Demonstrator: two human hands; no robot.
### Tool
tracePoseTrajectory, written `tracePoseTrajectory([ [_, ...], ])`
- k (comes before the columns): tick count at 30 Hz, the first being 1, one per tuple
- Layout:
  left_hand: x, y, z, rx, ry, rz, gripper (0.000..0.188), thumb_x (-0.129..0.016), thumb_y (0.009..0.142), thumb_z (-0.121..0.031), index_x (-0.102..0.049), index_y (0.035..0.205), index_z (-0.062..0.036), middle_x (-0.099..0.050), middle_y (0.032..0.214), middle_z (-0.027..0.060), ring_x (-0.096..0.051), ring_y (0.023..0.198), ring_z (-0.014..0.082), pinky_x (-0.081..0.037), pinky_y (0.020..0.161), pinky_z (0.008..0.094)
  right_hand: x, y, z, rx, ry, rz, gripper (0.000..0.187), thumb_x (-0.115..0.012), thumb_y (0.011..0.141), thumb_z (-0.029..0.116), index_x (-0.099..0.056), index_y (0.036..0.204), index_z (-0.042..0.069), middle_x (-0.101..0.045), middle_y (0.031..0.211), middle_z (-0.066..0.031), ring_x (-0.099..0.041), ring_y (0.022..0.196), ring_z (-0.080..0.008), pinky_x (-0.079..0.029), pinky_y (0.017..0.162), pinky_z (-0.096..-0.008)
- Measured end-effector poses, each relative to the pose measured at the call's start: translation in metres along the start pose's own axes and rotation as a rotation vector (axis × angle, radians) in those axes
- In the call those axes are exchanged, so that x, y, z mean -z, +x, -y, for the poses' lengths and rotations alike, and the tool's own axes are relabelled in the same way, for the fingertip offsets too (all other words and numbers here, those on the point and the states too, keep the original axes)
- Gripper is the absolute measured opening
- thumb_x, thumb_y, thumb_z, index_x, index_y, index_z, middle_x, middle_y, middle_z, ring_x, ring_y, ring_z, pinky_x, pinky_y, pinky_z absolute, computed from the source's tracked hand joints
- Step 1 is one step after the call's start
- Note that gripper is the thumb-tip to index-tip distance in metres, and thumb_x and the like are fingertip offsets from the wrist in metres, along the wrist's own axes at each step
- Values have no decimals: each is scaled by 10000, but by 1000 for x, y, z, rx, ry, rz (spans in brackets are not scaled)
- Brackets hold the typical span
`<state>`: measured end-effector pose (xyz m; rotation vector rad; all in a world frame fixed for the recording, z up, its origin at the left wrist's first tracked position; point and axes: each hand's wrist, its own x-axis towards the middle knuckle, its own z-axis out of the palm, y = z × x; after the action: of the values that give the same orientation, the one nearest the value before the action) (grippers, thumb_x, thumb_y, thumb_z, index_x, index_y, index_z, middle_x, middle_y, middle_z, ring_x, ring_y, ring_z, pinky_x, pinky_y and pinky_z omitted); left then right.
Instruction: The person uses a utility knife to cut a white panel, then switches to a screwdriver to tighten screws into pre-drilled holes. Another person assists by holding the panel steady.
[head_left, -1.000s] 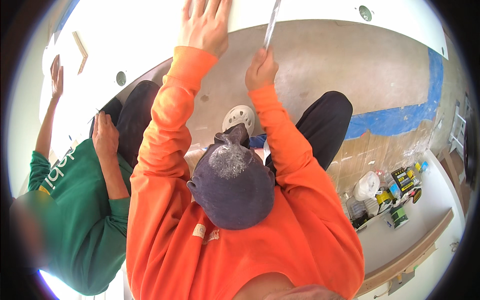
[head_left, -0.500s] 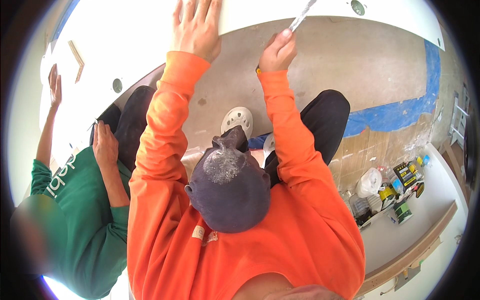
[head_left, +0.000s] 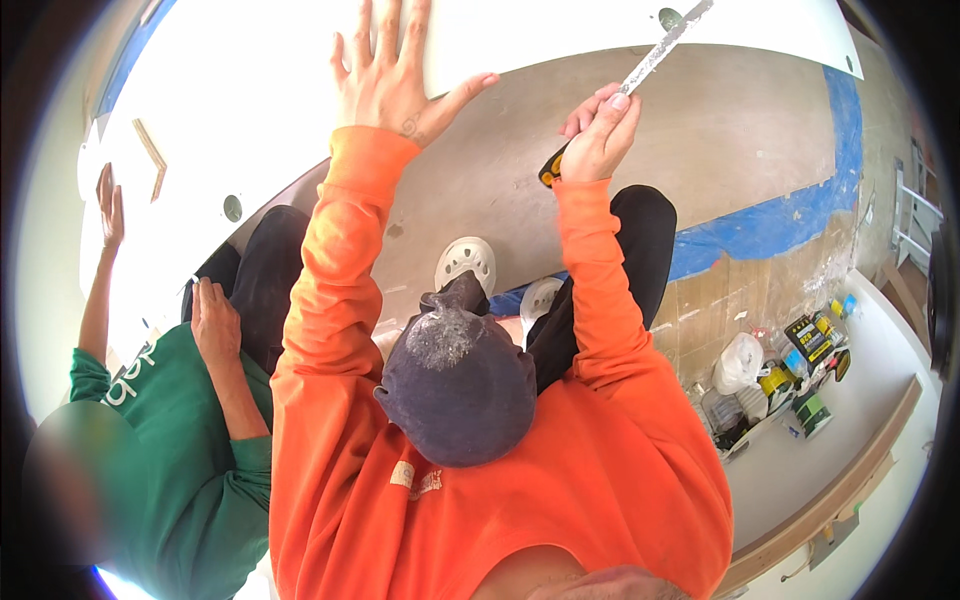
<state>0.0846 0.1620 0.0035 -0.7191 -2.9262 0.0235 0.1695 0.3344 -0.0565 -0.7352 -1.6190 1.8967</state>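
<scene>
My left hand (head_left: 385, 85) is open, its fingers spread and the thumb stretched out to the right. It lies on a large white panel (head_left: 510, 35), near the panel's closest edge. In my right hand (head_left: 597, 138) is a long, narrow-bladed tool; its blade (head_left: 660, 55) is smeared white, and its handle (head_left: 549, 168) is black and yellow. The blade slants up and right, its upper part overlapping the panel in view. Round cutouts (head_left: 233, 208) pierce the panel. I cannot tell whether the blade touches it.
At the left a co-worker in a green top (head_left: 180, 460) has one hand (head_left: 110, 205) by the panel. An angled wooden piece (head_left: 150, 155) lies on the panel. Blue sheeting (head_left: 750, 245) borders the brown floor covering. Supplies and a white plastic bag (head_left: 738, 362) sit at the right; a ladder (head_left: 915, 210) stands beyond.
My left hand's fingers have spread and its thumb has swung outward. My right hand has moved right and slightly nearer with the tool, whose handle now shows. The view has shifted a little.
</scene>
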Motion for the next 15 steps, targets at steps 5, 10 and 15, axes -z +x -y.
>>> tracePoseTrajectory([
  [5,-5,2,7,-94,-201,-113,881,-624,807,-571,-271,1516,-183,-200,1587,94,-150,1457,374,-157,1119,628,3,26,-2,-33,-124,-48,363,-364,1038,353,-473,896,38,-463,657,-4,-407,527,-82,-351,479,-268],
  [10,3,5,-2,-16,-147,-7,950,-588,771,-686,-254,1525,-214,-164,1594,108,-103,1465,382,-127,1120,629,5,33,-24,46,-336,-13,361,-346,1040,310,-488,940,-7,-468,581,-112,-463,502,-237,-365,500,-385],
  [15,18,15,-12,58,-109,66,1012,-614,734,-680,-212,1535,-210,-153,1595,109,-86,1468,377,-103,1147,595,9,34,-1,81,-541,43,391,-334,1037,323,-487,934,-21,-482,601,-208,-493,542,-395,-376,540,-468],
])
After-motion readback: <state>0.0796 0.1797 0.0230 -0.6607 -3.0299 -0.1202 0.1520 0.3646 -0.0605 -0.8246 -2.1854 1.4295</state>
